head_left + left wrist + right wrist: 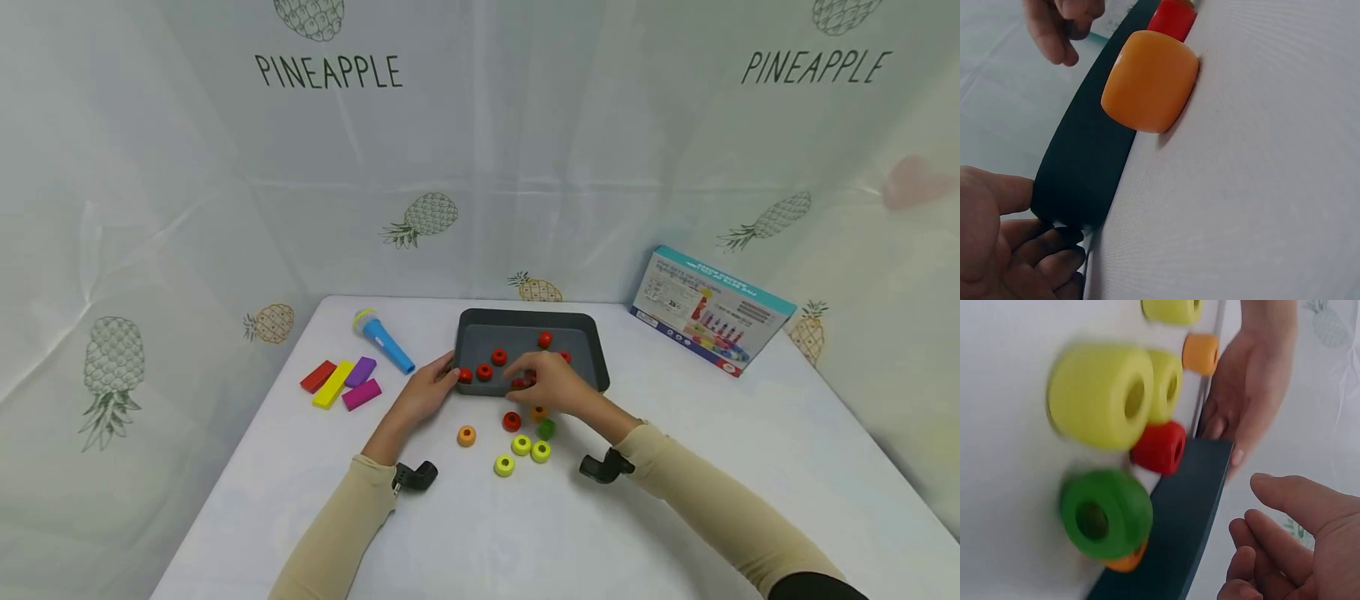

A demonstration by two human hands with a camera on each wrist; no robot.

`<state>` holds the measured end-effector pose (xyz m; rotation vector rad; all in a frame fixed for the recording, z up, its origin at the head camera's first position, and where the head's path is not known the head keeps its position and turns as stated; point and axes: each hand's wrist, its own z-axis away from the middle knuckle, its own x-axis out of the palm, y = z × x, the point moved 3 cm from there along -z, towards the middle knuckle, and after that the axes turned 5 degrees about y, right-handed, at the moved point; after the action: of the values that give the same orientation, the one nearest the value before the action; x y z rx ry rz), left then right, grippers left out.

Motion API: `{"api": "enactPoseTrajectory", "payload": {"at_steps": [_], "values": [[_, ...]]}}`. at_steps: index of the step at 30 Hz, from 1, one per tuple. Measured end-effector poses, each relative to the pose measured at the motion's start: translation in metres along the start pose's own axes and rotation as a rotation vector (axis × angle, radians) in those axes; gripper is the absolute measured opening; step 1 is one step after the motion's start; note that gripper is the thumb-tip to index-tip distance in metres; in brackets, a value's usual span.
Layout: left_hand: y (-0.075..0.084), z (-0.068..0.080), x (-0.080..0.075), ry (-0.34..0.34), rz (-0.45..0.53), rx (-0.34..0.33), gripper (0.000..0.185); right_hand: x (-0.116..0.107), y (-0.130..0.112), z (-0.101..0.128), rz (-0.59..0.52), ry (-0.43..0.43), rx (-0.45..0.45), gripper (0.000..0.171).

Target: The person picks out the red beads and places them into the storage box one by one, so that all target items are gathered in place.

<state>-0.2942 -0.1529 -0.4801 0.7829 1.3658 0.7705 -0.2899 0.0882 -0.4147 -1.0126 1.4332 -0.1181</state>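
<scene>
A dark grey tray (525, 317) holds several red rings (498, 357). My left hand (438, 379) grips the tray's near left corner, thumb against the wall (1085, 169) and fingers (1054, 262) curled below it. My right hand (528, 379) hovers over the tray's front edge above a red ring (519, 383); its fingers (1272, 550) are loosely curled and hold nothing. Loose rings lie on the table in front of the tray: orange (467, 435), red (512, 421), green (546, 429) and three yellow ones (521, 444). The right wrist view shows the yellow (1100, 394), green (1107, 512) and red (1160, 447) rings up close.
A blue toy microphone (384, 340) and several coloured blocks (341, 383) lie left of the tray. A printed box (708, 310) stands at the back right. A pineapple-print sheet walls the white table on three sides.
</scene>
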Motion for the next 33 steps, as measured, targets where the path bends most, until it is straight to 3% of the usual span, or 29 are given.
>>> {"api": "enactPoseTrajectory", "payload": {"at_steps": [14, 33], "values": [[0.002, 0.002, 0.000, 0.009, 0.024, 0.014, 0.057, 0.016, -0.002, 0.028, 0.037, -0.056, 0.007, 0.028], [-0.001, 0.000, 0.001, 0.012, 0.020, -0.001, 0.058, 0.029, 0.009, 0.034, 0.053, -0.033, -0.041, 0.023]]}}
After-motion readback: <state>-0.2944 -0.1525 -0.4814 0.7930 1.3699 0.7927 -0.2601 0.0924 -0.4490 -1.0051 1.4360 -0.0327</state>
